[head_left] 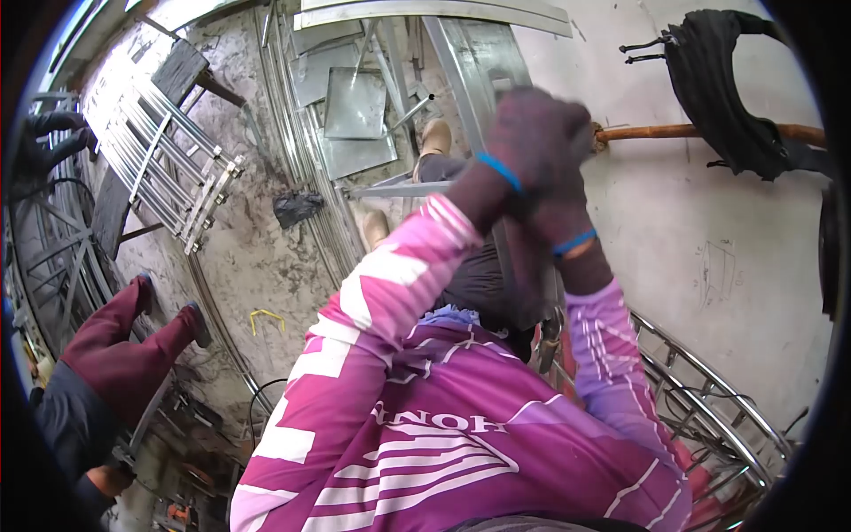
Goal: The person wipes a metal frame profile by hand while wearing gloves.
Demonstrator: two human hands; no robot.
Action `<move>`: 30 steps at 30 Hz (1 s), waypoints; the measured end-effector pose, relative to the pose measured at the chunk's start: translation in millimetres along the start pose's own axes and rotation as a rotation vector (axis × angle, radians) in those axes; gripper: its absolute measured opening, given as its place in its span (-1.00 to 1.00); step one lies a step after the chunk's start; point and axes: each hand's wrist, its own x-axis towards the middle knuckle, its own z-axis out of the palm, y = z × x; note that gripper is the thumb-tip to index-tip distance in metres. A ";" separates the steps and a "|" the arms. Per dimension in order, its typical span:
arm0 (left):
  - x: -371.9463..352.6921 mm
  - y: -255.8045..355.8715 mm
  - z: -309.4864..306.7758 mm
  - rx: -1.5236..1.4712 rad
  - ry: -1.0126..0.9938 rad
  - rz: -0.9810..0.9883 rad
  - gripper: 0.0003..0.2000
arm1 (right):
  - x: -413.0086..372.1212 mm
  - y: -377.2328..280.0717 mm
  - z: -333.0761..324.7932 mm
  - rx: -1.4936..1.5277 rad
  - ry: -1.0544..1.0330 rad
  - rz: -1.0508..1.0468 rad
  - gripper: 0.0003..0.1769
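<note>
My left hand [525, 129] and my right hand [560, 182], both in dark gloves with blue cuff edges, are raised close together and overlap in view. Their fingers are curled, though motion blurs them, and what they grip, if anything, cannot be made out. Beneath them a grey metal frame [399, 190] crosses near my shoes [434, 137]. To the right of my hands, a wooden pole [691, 132] runs along the wall, with a black garment [718, 93] draped over it. The pole's near end appears beside my right hand; contact between them cannot be judged.
Metal sheets [355, 102] and long bars [297, 115] lie ahead on the floor. A shiny tube rack [164, 155] stands at left, near a co-worker in maroon trousers [115, 359]. Curved metal railings [709, 390] lean at right. A yellow bent piece [266, 319] lies on the floor.
</note>
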 end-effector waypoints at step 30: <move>-47.1 39.6 15.9 -0.026 -0.073 -0.072 -0.74 | -67.8 -36.3 -8.0 -0.038 -0.019 0.124 -0.28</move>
